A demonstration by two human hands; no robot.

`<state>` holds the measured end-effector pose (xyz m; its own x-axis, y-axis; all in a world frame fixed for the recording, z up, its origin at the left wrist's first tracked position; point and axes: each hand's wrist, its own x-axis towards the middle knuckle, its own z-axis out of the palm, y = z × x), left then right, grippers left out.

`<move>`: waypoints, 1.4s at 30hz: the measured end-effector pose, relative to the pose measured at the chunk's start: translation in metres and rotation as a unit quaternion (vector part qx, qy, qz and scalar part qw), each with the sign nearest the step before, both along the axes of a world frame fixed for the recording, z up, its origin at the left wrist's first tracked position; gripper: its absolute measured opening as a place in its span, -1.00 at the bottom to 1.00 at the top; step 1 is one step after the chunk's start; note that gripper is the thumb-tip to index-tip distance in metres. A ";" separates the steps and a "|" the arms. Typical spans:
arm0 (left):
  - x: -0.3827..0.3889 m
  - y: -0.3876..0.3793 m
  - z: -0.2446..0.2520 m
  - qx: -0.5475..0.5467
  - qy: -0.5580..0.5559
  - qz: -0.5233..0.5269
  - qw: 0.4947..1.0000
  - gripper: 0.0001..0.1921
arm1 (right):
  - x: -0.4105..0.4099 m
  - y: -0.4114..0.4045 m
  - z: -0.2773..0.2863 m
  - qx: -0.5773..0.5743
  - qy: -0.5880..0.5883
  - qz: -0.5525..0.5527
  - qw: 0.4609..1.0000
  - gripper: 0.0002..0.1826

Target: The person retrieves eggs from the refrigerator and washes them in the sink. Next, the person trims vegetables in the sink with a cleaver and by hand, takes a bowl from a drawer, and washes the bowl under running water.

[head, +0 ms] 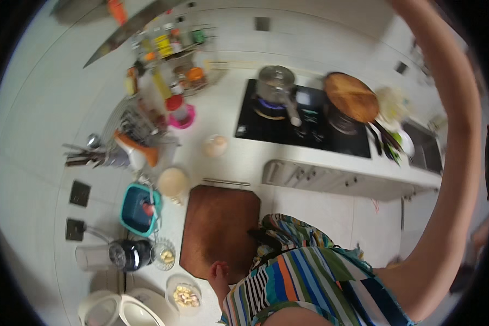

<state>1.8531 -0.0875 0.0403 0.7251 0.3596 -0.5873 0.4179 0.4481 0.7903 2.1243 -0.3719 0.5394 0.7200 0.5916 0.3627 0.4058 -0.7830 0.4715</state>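
My left hand is over the near edge of a brown wooden cutting board with cut-off corners. Its fingers look partly curled, and blur hides how far apart they are; I make out no object in it. My right arm reaches up along the right side, and the right hand is beyond the top edge, out of view. Left of the board, a clear bowl of peeled garlic cloves stands near my left hand. A ribbed glass bowl with pale pieces inside is farther along.
A lidded metal pot sits over a blue flame on the black cooktop. Beside it is a pan with a wooden lid. Eggplants lie by the sink. A teal basin and a knife blade are leftward.
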 end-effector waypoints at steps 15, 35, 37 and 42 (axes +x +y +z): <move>0.056 -0.144 0.008 0.126 -0.119 -0.435 0.884 -0.88 | -0.405 -0.299 -0.250 0.892 -0.164 -0.165 0.388 -0.83; 0.080 -0.835 -0.010 -0.157 0.086 -0.492 0.852 -0.34 | -0.593 -0.442 -0.384 0.788 -0.258 -0.464 0.311 -0.72; 0.107 -0.879 -0.031 -0.112 0.095 -0.446 0.883 -0.25 | -0.593 -0.462 -0.389 0.785 -0.264 -0.469 0.306 -0.72; 0.153 -0.946 -0.065 0.313 0.099 -0.358 0.874 0.06 | -0.582 -0.520 -0.400 0.784 -0.256 -0.477 0.303 -0.73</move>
